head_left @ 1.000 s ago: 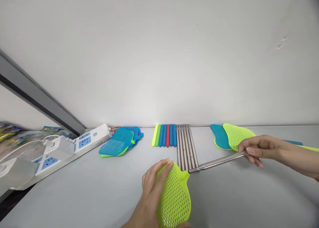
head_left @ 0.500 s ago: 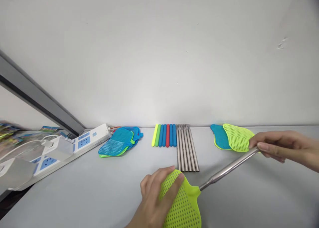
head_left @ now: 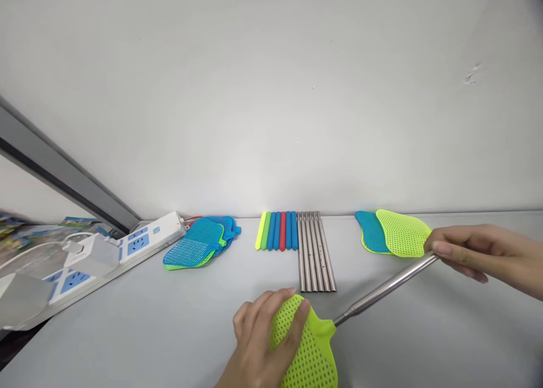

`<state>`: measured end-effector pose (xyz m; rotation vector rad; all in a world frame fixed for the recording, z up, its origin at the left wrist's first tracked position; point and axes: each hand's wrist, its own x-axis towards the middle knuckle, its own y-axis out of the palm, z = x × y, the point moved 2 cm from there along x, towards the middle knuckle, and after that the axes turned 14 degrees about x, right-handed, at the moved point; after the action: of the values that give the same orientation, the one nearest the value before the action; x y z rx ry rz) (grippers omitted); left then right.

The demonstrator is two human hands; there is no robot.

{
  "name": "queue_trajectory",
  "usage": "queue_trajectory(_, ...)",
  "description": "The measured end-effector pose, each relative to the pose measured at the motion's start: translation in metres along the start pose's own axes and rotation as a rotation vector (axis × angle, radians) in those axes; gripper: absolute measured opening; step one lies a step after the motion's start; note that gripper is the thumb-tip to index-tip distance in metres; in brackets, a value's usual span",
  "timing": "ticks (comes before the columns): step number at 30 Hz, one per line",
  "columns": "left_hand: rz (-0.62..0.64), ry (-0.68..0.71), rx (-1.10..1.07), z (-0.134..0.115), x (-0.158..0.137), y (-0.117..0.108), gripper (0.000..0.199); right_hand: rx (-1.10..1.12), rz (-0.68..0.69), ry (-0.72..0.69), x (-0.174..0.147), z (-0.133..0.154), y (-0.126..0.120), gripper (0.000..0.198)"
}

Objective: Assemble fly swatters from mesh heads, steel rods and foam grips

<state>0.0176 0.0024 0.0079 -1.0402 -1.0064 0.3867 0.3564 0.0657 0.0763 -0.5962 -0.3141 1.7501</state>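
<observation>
My left hand (head_left: 267,343) grips a yellow-green perforated fly swatter head (head_left: 311,357) near the front of the table, thumb on its face and fingers round its far edge. A silver metal rod (head_left: 386,289) runs from the head's neck up to the right. Its outer end is pinched between the thumb and fingers of my right hand (head_left: 470,255). The rod's thin tip meets the neck socket; how deep it sits is hidden. Behind my right hand lie another yellow-green swatter head (head_left: 403,234) and a blue one (head_left: 373,232), overlapping.
Several metal rods (head_left: 314,255) lie side by side mid-table, beside a row of coloured handle grips (head_left: 276,231). Blue swatter heads (head_left: 197,244) are piled to the left. A white power strip (head_left: 153,235) with plugs borders the left edge. A wall (head_left: 297,105) rises behind.
The view has shifted slightly, so everything sits a little farther left. Both hands keep their hold on the swatter head and rod, with hardly any other movement.
</observation>
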Motion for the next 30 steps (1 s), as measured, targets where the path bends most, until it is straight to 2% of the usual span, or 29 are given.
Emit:
queue_trajectory(1,0.006,0.009,-0.01,0.0,-0.001,0.001,0.062,0.007,0.074,0.032,0.001,-0.002,0.001,0.04)
queue_trajectory(3,0.019,0.017,-0.052,0.002,-0.002,0.001,0.065,0.027,0.107,0.07,0.002,-0.005,0.001,0.041)
queue_trajectory(9,0.066,-0.006,-0.223,0.003,-0.002,0.0,0.078,0.07,0.071,0.149,0.005,0.004,0.011,0.046)
queue_trajectory(17,0.102,0.022,-0.256,0.004,-0.004,0.002,0.078,0.193,0.074,0.218,0.007,0.009,0.024,0.048)
queue_trajectory(26,0.105,0.024,-0.218,0.008,-0.005,0.006,0.077,0.376,0.112,0.143,0.011,0.006,0.032,0.049)
queue_trajectory(30,0.141,0.027,-0.169,0.01,-0.007,0.014,0.089,0.414,0.094,0.122,0.011,0.013,0.039,0.048)
